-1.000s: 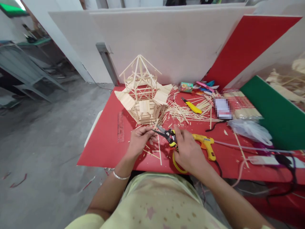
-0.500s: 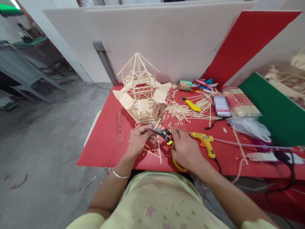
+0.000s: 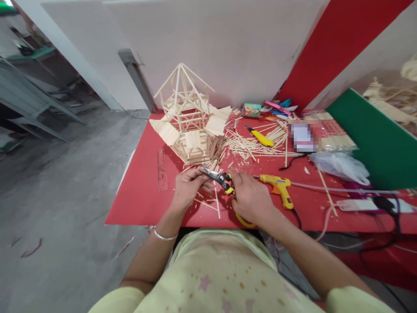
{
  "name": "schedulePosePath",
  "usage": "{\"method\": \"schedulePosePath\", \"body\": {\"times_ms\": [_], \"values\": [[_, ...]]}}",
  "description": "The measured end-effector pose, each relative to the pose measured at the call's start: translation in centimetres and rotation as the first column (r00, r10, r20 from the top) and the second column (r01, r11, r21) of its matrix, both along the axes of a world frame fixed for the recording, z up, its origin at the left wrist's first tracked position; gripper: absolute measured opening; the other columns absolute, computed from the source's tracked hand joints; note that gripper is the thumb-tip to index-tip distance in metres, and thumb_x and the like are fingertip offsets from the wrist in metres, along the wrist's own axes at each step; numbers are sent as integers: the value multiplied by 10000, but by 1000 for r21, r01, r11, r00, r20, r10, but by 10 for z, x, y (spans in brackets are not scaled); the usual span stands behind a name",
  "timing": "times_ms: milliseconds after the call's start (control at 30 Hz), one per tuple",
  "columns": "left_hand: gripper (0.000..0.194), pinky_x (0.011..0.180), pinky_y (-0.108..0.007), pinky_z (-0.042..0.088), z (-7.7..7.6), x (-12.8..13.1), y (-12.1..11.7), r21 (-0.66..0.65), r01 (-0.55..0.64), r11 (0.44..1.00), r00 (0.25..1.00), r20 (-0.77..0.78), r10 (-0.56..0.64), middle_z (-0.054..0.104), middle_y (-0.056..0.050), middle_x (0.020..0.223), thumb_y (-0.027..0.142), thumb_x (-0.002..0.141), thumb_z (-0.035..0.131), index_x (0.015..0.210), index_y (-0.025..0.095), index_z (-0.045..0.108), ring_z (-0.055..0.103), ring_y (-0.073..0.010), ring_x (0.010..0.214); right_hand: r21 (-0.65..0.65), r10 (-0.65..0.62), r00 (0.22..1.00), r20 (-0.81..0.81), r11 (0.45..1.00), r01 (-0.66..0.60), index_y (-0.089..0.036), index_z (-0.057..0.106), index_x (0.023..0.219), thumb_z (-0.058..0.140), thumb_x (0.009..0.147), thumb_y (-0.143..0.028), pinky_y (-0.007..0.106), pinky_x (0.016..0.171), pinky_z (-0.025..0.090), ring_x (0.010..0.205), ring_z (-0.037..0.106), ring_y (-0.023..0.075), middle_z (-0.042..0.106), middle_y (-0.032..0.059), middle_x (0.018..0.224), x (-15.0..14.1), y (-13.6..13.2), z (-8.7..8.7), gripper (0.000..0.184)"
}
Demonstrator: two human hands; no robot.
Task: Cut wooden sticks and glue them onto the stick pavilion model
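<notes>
My right hand (image 3: 252,195) grips a pair of scissors (image 3: 219,175) with dark blades and yellow-and-black handles; the blades point left and stand nearly together. At their tips, my left hand (image 3: 190,187) is closed in a pinch. Whatever its fingers hold is too small and covered to make out. Just beyond the hands stands a model building of thin wooden sticks (image 3: 193,141), with an open pointed frame on top and slatted roof panels lower down. A few loose sticks (image 3: 217,202) lie on the red tabletop (image 3: 137,204) beneath the hands.
Right of the model lies a heap of sticks (image 3: 243,145) with a yellow cutter (image 3: 262,137) on it. A yellow glue gun (image 3: 278,187) with its cord is beside my right hand. A clear ruler (image 3: 162,169) lies left. Further right are a plastic bag (image 3: 340,167) and a green board (image 3: 374,143).
The scissor blades have drawn closer together near my left fingertips. Both hands keep their grip. The view has tilted slightly, so the scene sits a little higher.
</notes>
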State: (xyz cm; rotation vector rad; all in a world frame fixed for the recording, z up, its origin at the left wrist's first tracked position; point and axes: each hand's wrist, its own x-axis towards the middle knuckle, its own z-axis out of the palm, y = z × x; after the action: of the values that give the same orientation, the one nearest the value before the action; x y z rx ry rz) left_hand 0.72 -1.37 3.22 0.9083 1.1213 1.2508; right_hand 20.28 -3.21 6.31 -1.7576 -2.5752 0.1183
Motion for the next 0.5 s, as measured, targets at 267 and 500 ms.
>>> {"method": "schedulePosePath", "body": {"times_ms": [267, 500], "values": [[298, 549, -225, 519, 17, -10, -9, 164, 2, 986, 933, -356, 57, 704, -31, 793, 240, 719, 768, 1001, 170, 703, 654, -133, 635, 122, -8, 994, 105, 992, -5, -128, 457, 1370, 526, 852, -214, 351, 743, 394, 1018, 537, 308, 597, 168, 1144, 19, 13, -13, 530], [278, 696, -273, 490, 30, -10, -14, 451, 282, 847, 473, -833, 286, 661, -91, 1045, 400, 839, 711, 1024, 195, 679, 621, -182, 869, 350, 115, 952, 283, 912, -214, -151, 507, 1310, 408, 956, -151, 358, 686, 303, 926, 498, 294, 587, 147, 1010, 32, 26, 15, 367]]}}
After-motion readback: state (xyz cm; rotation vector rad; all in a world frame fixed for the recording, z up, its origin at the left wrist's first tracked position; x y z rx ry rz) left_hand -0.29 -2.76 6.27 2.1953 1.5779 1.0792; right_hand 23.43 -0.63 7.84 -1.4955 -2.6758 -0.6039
